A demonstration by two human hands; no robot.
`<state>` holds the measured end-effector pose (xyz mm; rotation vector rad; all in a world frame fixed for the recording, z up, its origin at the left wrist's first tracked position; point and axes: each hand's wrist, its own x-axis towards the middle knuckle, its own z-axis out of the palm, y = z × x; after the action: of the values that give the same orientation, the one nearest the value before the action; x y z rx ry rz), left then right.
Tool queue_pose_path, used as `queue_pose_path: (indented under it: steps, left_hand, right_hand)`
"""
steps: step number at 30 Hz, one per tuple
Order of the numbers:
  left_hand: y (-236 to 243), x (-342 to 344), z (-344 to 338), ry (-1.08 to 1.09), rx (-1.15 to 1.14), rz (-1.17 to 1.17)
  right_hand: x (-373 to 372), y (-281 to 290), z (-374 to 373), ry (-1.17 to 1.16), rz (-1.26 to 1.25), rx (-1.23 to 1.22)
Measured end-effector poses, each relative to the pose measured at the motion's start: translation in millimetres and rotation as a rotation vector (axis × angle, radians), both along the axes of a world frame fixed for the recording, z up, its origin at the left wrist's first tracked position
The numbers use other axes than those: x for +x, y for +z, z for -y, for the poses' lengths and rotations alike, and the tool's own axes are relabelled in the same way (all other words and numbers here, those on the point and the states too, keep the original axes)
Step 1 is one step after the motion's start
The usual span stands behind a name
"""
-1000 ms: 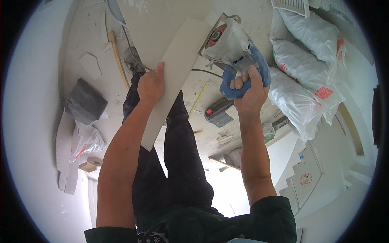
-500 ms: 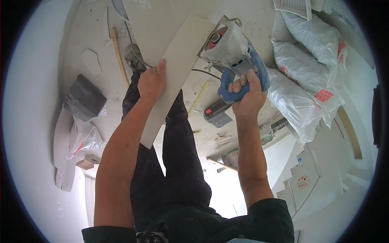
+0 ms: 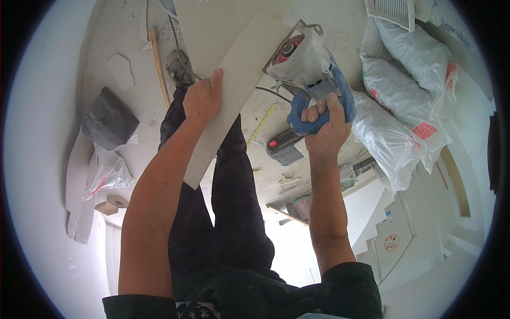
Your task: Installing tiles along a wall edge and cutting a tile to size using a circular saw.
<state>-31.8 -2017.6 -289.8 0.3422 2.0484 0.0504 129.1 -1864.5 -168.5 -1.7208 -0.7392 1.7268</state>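
My left hand (image 3: 203, 100) is closed around the left edge of a long pale strip of tile or board (image 3: 245, 64), thumb on top. The strip slants from beside my legs up to the far middle. My right hand (image 3: 325, 125) grips the blue rear handle of a dusty hand-held circular saw (image 3: 304, 66). The saw's metal base sits against the strip's far right end, with a red round part showing in its housing. Whether the blade touches the strip is hidden. Beneath the strip's far part lies a larger pale panel (image 3: 204, 32).
White filled plastic sacks (image 3: 390, 138) are piled at the right, below a white vent grille (image 3: 392, 11). A grey-black tool with a red part (image 3: 284, 149) and a yellow measuring strip (image 3: 261, 125) lie on the floor. Left are a wooden handle (image 3: 158, 66) and a dark square piece (image 3: 110, 119).
The whole view has shifted slightly. Both hands keep their grips, and the saw stays at the strip's far right end with little visible movement against it.
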Motion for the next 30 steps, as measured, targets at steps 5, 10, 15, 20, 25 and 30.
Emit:
queue_pose_path:
  steps: [5,10,15,20,25,30]
  left_hand:
    - [3,-1,-4,0.002,0.002,0.005]
    - [3,-3,-3,-0.007,0.025,0.019]
    - [1,-4,-2,0.007,0.023,0.022]
    - [0,-6,-3,-0.012,0.006,0.028]
    - [0,-3,-3,0.006,0.020,0.020]
    - [1,-5,-4,0.001,0.014,0.015]
  right_hand:
    - [3,4,5,0.013,-0.002,-0.012]
    - [2,6,4,0.059,-0.006,-0.028]
    - [-1,5,8,0.017,0.002,0.026]
    - [4,8,10,0.041,-0.006,0.003]
    - [6,11,11,0.061,-0.022,-0.017]
    - [6,9,11,0.059,-0.036,-0.017]
